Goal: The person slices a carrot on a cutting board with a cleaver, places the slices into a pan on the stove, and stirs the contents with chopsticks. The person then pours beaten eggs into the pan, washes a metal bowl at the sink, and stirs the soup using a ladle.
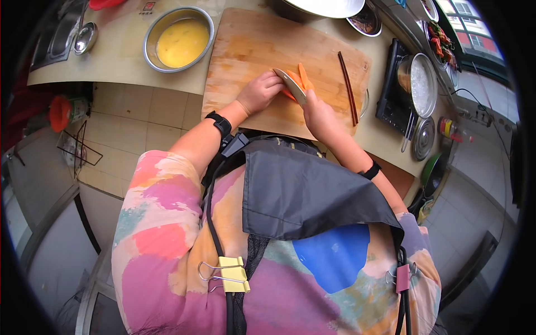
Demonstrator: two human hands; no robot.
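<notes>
The one head-worn camera looks forward and steeply down in a wide, curving view, with the shirt (162, 240) close beneath it, the desk (120, 58) farther off, and the near edge of the chopping board (257, 50) lying above the middle.

This is a kitchen: a wooden cutting board (251, 44) with carrot (303, 72) and chopsticks (347, 86) lies on the counter (120, 58). Left of the board stands a metal bowl (150, 47) of beaten egg (183, 42), with a sink (60, 33) farther left; right of it are a black cooktop (388, 103), a long-handled pan (403, 73) and a lid (424, 139).
</notes>
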